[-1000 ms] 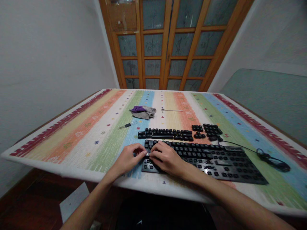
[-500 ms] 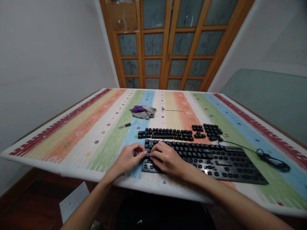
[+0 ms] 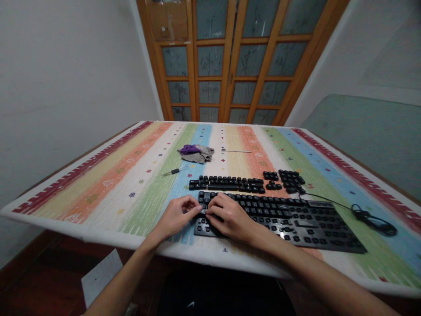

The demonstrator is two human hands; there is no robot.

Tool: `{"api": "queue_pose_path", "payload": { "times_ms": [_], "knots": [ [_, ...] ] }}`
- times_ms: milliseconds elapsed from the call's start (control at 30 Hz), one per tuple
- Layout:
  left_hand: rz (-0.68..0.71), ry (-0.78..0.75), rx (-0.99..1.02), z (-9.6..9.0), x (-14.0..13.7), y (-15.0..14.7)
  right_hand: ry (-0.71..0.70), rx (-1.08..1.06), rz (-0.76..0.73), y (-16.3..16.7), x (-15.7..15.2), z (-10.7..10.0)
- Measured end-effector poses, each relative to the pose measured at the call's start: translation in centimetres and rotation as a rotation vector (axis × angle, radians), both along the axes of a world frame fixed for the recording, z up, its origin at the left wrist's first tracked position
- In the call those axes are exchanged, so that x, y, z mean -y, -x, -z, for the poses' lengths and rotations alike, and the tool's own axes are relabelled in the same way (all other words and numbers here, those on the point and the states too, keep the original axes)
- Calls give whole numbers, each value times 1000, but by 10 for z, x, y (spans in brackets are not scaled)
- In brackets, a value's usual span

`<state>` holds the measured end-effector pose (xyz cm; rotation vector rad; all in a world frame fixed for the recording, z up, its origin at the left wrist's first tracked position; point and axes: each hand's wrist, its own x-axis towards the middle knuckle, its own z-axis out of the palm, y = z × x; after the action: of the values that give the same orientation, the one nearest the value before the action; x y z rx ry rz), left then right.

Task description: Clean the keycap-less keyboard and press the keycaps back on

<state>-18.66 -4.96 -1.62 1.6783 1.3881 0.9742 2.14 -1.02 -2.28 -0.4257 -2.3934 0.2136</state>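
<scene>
A black keyboard point(image 3: 315, 224) lies near the table's front edge. Its upper rows carry keycaps, while bare key stems show across the lower and right parts. At its left end, my left hand point(image 3: 179, 215) is closed, thumb and index finger at the edge of a wide black keycap point(image 3: 203, 211). My right hand point(image 3: 226, 215) is bent over the same keycap from the other side, its fingers curled and closed on it; the fingertips are partly hidden. Loose keycaps point(image 3: 226, 186) sit in rows just behind the keyboard, and more loose keycaps point(image 3: 292, 179) are grouped at the right.
A grey and purple cloth point(image 3: 195, 153) lies farther back. A small black-handled wire tool point(image 3: 175, 171) is left of the keycaps, a thin brush point(image 3: 237, 151) beyond them. The coiled cable point(image 3: 375, 221) rests at right on the striped tablecloth point(image 3: 108, 188).
Both hands stay at the keyboard's left end, with only very slight finger movement. The keyboard and loose keycaps look the same.
</scene>
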Motion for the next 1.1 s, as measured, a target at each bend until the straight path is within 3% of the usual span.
{"api": "queue_pose_path", "payload": {
  "times_ms": [767, 1100],
  "knots": [
    [-7, -23, -31, 2, 5, 0, -8, 10, 1, 0, 1, 0],
    [21, -173, -140, 5, 9, 5, -36, 5, 10, 2, 1, 1]
  ]
}}
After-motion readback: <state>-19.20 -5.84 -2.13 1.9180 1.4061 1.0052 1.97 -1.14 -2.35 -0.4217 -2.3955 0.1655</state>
